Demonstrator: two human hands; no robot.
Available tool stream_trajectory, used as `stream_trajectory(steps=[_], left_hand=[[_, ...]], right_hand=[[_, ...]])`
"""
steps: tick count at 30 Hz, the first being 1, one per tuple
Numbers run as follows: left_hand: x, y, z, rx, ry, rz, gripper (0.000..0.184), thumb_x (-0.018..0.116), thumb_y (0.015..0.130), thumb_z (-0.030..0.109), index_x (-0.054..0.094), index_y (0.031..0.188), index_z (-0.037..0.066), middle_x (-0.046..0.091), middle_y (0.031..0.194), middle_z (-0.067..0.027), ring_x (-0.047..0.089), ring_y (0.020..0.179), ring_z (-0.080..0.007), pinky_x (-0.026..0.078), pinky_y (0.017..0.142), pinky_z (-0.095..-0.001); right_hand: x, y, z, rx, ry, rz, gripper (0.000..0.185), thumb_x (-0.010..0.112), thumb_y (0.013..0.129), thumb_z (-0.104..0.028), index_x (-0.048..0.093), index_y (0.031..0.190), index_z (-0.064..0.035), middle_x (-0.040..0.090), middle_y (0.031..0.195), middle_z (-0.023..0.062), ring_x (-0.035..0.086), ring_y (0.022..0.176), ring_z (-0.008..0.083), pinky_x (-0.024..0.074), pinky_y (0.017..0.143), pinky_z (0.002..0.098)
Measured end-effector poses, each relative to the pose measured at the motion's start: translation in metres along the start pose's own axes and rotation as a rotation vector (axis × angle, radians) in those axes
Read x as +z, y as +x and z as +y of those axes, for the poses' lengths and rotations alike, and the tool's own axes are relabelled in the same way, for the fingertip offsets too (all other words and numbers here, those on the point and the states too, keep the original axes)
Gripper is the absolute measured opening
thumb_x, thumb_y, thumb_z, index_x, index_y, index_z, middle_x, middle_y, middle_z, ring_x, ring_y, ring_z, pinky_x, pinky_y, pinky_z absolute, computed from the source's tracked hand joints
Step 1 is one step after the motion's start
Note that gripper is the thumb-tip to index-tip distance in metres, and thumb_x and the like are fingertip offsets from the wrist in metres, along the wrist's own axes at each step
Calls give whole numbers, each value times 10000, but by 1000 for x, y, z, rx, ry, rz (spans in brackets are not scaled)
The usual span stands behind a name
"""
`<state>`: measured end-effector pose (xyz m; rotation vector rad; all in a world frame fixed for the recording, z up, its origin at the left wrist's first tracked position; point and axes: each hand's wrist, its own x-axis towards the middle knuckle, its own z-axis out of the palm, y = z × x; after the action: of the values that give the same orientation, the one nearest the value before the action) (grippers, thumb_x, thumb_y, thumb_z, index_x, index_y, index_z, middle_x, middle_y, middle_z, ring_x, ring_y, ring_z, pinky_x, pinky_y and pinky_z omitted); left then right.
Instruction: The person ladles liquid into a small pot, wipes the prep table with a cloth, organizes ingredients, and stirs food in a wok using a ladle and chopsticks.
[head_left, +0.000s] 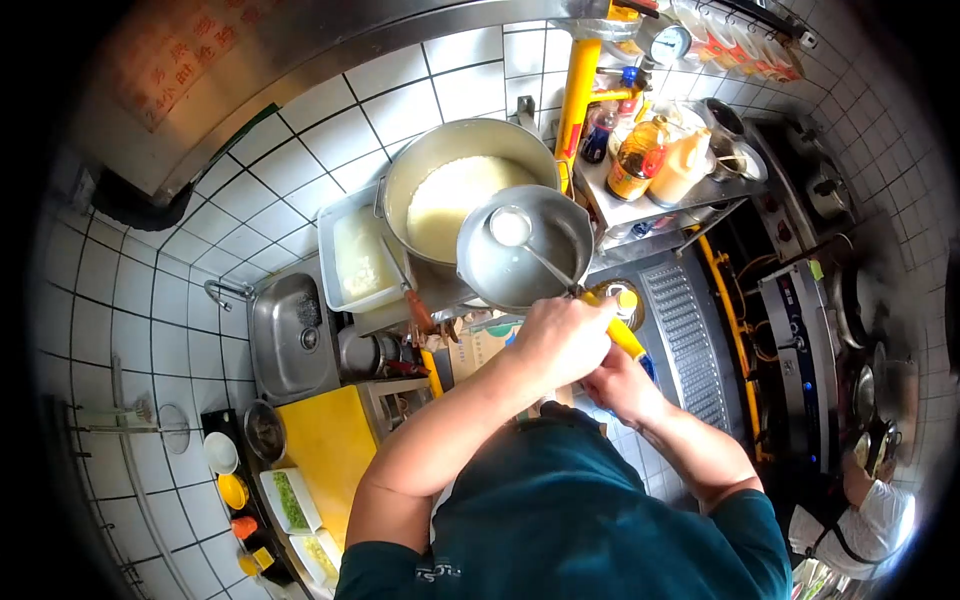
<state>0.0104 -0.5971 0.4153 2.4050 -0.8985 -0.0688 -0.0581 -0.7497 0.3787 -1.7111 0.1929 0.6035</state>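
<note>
My left hand (562, 338) is closed at the yellow handle (622, 338) that lines up with a metal ladle (512, 227). The ladle's round bowl rests inside a grey metal pan (482, 268), whose contents are hard to make out. Just below and to the right, my right hand (622, 384) is closed, and what it grips is hidden. Behind the pan stands a large metal pot (400, 185) with pale, creamy contents; the pan overlaps its near right rim. A white tub (330, 250) of pale liquid sits left of the pot.
A wooden-handled tool (416, 308) leans by the tub. At left is a steel sink (290, 350) beside a yellow worktop (320, 430). Bottles (640, 160) crowd a metal shelf at right. Another person (860, 525) is at the lower right, near the stove (800, 345).
</note>
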Motion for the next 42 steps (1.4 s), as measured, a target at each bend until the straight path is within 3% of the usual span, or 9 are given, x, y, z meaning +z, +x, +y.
stream_trajectory(steps=[3, 8, 14, 19, 24, 25, 32, 37, 42], left_hand=[[0, 1, -8, -59, -85, 315, 302, 673, 829, 64, 671, 1127, 13, 698, 837, -219, 710, 743, -340, 569, 655, -439], [-30, -13, -26, -379, -359, 608, 194, 691, 962, 126, 677, 1088, -21, 704, 851, -59, 690, 793, -127, 557, 695, -282], [-50, -25, -65, -313, -271, 559, 197, 578, 956, -21, 670, 1128, -47, 711, 965, -103, 708, 859, -152, 575, 797, -282], [-57, -28, -70, -356, -407, 612, 214, 569, 958, -31, 661, 1150, -55, 710, 964, -125, 714, 865, -186, 579, 818, -303], [-76, -32, -74, -502, -1023, 969, 274, 530, 1002, 110, 613, 1176, -85, 703, 981, -206, 725, 852, -295, 602, 823, -409], [-83, -37, -78, -514, -1053, 1045, 342, 510, 1008, 204, 600, 1178, -79, 700, 998, -229, 719, 882, -327, 595, 853, -442], [-97, -113, -149, -517, -886, 1448, 364, 553, 984, 209, 601, 1201, -80, 687, 1027, -220, 713, 930, -334, 595, 869, -451], [-76, -164, -210, -586, 425, 474, 285, 619, 900, 50, 662, 1171, -27, 678, 1137, -209, 687, 976, -366, 554, 873, -409], [-84, -106, -177, -289, 363, 531, 329, 653, 885, 41, 650, 1210, -12, 668, 1162, -194, 674, 1025, -355, 554, 891, -407]], right_hand=[[-7, 17, -4, 32, 81, -67, 220, 601, 992, -211, 614, 1028, 6, 567, 658, 6, 507, 531, 85, 404, 480, 283], [-19, 34, -23, 22, 110, -51, 262, 637, 983, -230, 614, 965, 30, 589, 697, 44, 534, 579, 121, 446, 545, 301], [-38, 54, -35, -9, -6, -57, 267, 652, 966, -230, 618, 968, 35, 605, 739, 63, 557, 640, 127, 473, 602, 313], [-48, 66, -43, 51, 82, -105, 259, 642, 981, -221, 599, 1011, 33, 559, 712, 35, 506, 532, 101, 410, 475, 291], [-55, 76, -44, 69, 107, -114, 222, 631, 995, -222, 573, 998, -7, 520, 656, 13, 486, 487, 99, 374, 428, 275], [-57, 75, -48, 81, 111, -115, 218, 629, 998, -222, 570, 993, -12, 513, 649, 10, 483, 483, 98, 367, 420, 272], [-73, 75, -67, 68, 135, -93, 181, 601, 1014, -187, 565, 1020, -9, 487, 638, -8, 432, 459, 81, 340, 413, 252], [-89, 81, -65, 62, 91, -81, 160, 584, 1017, -178, 563, 991, -22, 492, 643, -10, 441, 470, 77, 332, 406, 237], [-100, 87, -62, 34, 104, -53, 167, 602, 1004, -174, 563, 963, -18, 510, 658, -1, 455, 482, 78, 341, 410, 236]])
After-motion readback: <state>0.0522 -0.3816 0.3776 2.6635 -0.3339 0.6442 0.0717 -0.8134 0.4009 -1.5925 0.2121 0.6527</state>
